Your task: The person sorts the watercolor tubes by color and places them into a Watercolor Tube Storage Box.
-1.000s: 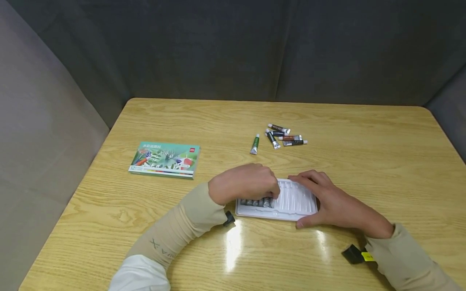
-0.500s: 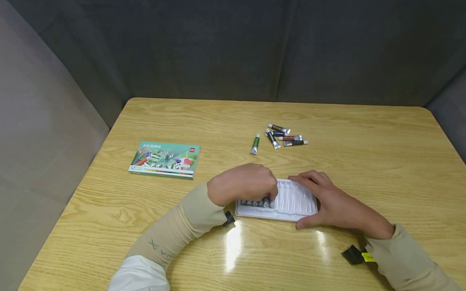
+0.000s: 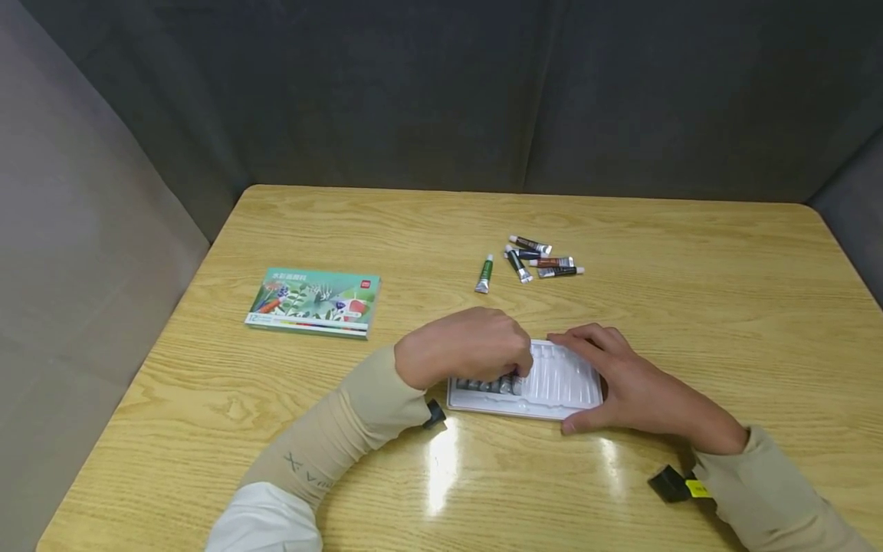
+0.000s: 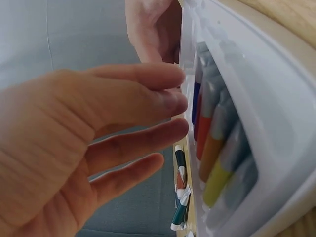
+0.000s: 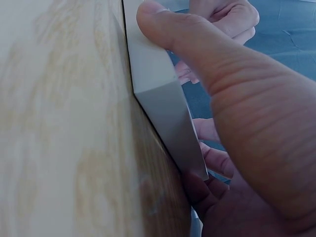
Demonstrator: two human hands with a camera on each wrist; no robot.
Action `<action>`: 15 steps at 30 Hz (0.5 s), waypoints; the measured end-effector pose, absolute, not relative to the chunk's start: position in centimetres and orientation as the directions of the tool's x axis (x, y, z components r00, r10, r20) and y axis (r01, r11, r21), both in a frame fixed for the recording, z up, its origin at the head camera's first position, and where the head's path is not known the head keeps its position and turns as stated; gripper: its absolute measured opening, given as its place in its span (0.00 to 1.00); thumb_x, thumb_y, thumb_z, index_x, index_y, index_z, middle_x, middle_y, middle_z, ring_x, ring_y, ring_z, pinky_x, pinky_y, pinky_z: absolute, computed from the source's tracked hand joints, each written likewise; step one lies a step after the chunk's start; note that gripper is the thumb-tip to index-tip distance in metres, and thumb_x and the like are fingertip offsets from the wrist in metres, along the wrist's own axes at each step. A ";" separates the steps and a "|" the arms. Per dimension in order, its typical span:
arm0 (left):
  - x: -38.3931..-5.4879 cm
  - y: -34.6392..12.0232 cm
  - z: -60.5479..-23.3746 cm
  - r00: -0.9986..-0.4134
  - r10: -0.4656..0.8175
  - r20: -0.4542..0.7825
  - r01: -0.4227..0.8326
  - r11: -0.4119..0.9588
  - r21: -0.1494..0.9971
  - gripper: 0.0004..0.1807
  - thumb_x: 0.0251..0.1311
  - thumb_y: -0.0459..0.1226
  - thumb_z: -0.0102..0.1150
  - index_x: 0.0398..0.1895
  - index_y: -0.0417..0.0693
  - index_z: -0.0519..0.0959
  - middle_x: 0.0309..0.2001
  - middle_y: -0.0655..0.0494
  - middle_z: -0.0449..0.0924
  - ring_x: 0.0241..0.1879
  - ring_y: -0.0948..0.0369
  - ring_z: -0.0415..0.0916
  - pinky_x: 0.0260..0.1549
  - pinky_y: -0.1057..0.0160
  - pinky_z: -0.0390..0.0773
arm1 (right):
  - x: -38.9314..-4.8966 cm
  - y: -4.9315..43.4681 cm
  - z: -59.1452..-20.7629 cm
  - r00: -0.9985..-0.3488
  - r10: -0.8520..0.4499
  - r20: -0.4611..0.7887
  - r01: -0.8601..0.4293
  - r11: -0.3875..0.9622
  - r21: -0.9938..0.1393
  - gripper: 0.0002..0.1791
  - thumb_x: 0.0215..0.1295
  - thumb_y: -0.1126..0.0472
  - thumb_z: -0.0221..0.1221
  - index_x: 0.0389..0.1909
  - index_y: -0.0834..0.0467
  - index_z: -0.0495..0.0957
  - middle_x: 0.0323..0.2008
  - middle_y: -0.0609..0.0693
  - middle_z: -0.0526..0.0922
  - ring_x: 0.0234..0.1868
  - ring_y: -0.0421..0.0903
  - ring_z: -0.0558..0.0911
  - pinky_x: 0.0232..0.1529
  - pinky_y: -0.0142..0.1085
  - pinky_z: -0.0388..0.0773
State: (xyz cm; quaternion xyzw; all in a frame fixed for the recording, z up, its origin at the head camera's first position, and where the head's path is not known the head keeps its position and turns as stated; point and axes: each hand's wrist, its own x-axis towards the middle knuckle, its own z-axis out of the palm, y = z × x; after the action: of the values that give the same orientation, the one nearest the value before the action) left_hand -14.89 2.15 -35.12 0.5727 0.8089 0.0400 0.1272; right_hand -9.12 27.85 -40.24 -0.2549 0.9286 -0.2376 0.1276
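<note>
A white plastic paint tray lies on the table between my hands. Several silver-ended paint tubes fill its left part; the slots to their right hold none. My left hand reaches over the tray, fingertips at the last tube of the row. In the left wrist view its fingers are fairly straight, pointing at a row with a yellow tube, an orange one and a red one. My right hand grips the tray's right end, thumb on the near side, fingers on the far side.
A green tube lies alone beyond the tray. Right of it is a loose cluster of dark and brown tubes. A flat green illustrated paint box lies at the left. A dark curtain hangs behind the table.
My left hand shifts slightly left, then back right over the tray, by the end tube. The right hand, tray and loose tubes stay in place.
</note>
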 end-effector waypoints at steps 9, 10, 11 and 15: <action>-15.9 1.9 -35.2 -0.353 0.929 -0.112 0.902 0.370 0.222 0.13 0.73 0.33 0.55 0.50 0.52 0.89 0.44 0.60 0.90 0.40 0.65 0.84 0.48 0.66 0.84 | -9.2 28.0 -40.2 -0.836 -0.538 -0.110 -0.419 0.755 -0.505 0.60 0.43 0.25 0.73 0.77 0.47 0.65 0.70 0.50 0.67 0.69 0.51 0.65 0.64 0.56 0.74; -15.9 1.9 -35.2 -0.354 0.928 -0.113 0.901 0.371 0.225 0.13 0.73 0.34 0.56 0.50 0.52 0.89 0.44 0.60 0.90 0.40 0.65 0.84 0.48 0.66 0.84 | -9.2 28.1 -40.2 -0.836 -0.538 -0.110 -0.419 0.755 -0.505 0.60 0.43 0.25 0.73 0.77 0.48 0.66 0.70 0.50 0.67 0.69 0.51 0.65 0.64 0.56 0.74; -16.0 1.9 -35.2 -0.353 0.929 -0.114 0.901 0.370 0.228 0.13 0.73 0.34 0.56 0.50 0.52 0.89 0.44 0.60 0.90 0.40 0.65 0.84 0.48 0.66 0.84 | -9.1 28.1 -40.3 -0.836 -0.537 -0.112 -0.418 0.756 -0.504 0.60 0.43 0.25 0.73 0.77 0.47 0.65 0.70 0.50 0.67 0.69 0.51 0.65 0.64 0.56 0.74; -16.3 1.9 -35.1 -0.349 0.931 -0.106 0.902 0.364 0.233 0.11 0.75 0.37 0.56 0.49 0.52 0.88 0.43 0.60 0.90 0.40 0.66 0.83 0.48 0.66 0.83 | -9.0 28.2 -40.3 -0.836 -0.538 -0.108 -0.422 0.756 -0.501 0.61 0.43 0.24 0.73 0.77 0.47 0.65 0.70 0.49 0.66 0.69 0.50 0.65 0.64 0.55 0.74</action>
State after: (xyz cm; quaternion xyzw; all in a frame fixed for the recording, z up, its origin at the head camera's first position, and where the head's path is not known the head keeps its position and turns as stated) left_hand -16.25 1.93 -35.08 0.5598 0.8185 0.0670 0.1103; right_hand -9.02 28.23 -40.34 -0.2585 0.9288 -0.2351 0.1235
